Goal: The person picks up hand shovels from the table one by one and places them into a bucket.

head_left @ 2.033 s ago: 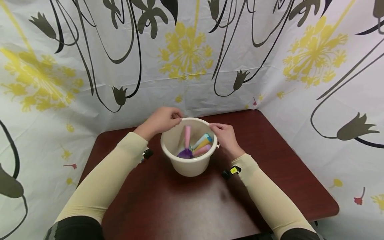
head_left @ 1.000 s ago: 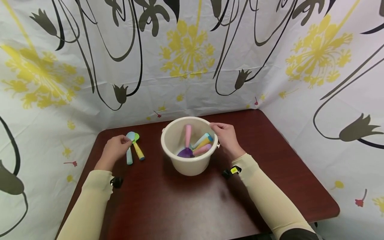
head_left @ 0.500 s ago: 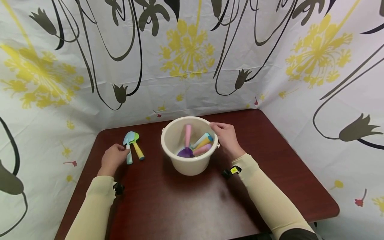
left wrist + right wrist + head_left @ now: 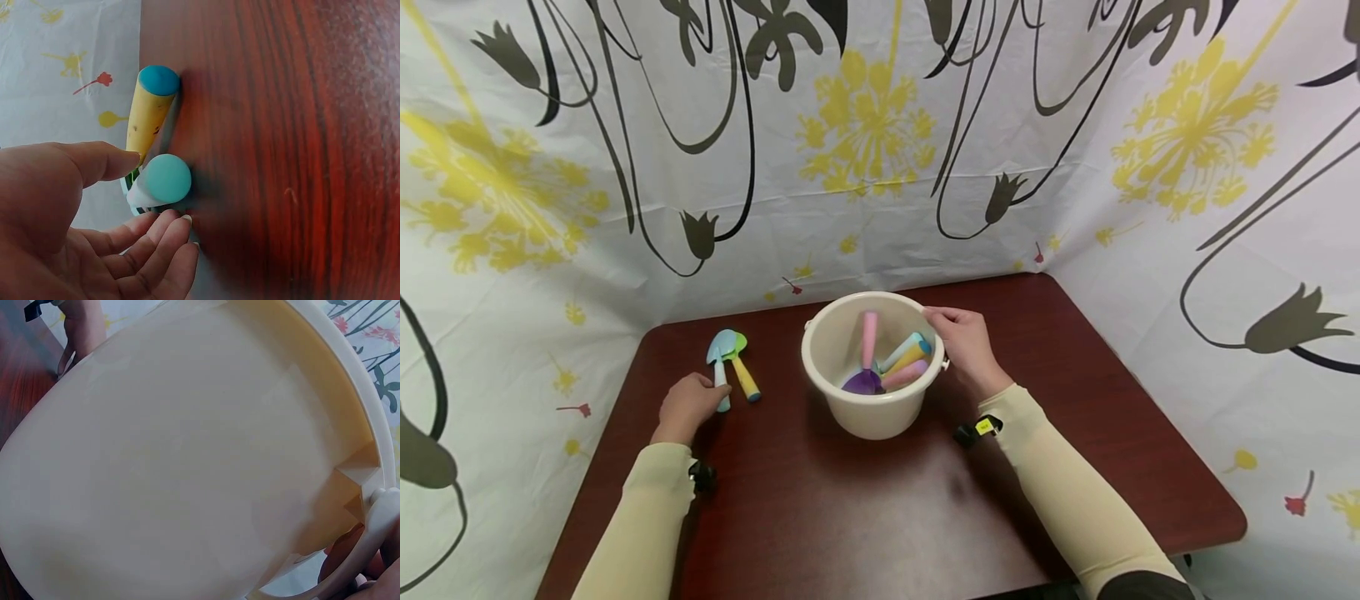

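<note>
Judging by two toy shovels (image 4: 730,371) lying on the worktop (image 4: 865,517) beside my relaxed left hand (image 4: 685,404), I reckon several remain in the bucket (image 4: 868,417), its rim gripped by my right hand (image 4: 966,346).

The left hand (image 4: 687,406) lies low at the left of the cream bucket (image 4: 868,408), fingers loosely extended and thumb out, its cream-sleeved forearm running back toward the body. The right hand (image 4: 964,343) sits at the bucket's right rim, fingers curled over the edge, seemingly gripping it, though the wrist view shows only fingertips (image 4: 340,553). Both wrists carry small black camera mounts.
</note>
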Available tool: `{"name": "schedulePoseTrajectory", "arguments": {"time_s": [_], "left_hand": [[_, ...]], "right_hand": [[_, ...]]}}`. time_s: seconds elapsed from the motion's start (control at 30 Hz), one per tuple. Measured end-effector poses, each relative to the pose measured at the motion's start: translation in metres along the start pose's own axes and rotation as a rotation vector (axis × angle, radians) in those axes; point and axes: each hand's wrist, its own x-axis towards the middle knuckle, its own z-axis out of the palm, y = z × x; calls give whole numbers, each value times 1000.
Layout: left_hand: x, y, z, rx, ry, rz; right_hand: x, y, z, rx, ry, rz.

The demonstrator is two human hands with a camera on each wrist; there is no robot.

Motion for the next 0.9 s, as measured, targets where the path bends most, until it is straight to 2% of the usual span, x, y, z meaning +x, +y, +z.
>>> {"name": "schedulePoseTrajectory", "arguments": {"time_s": [0.53,0.57,0.6,0.77,0.8,0.9], "left_hand": [[5,-2,4,-36,-19,9],[13,-13,10,-57,-13,33],[13,-13,10,-60,-16,35],[11,-12,10,-70,-9,31],[3,-2,5,-54,-11,4],[0,-1,5,-47,11,-4]], "right_hand": [[2,1,0,-14,0,-13],[2,1,0,-15,0,-13],[2,1,0,-17,0,-13],[2,0,0,-20,-7,-7],[2,0,0,-20,-8,-6],[2,0,0,-17,-8,-2]]}}
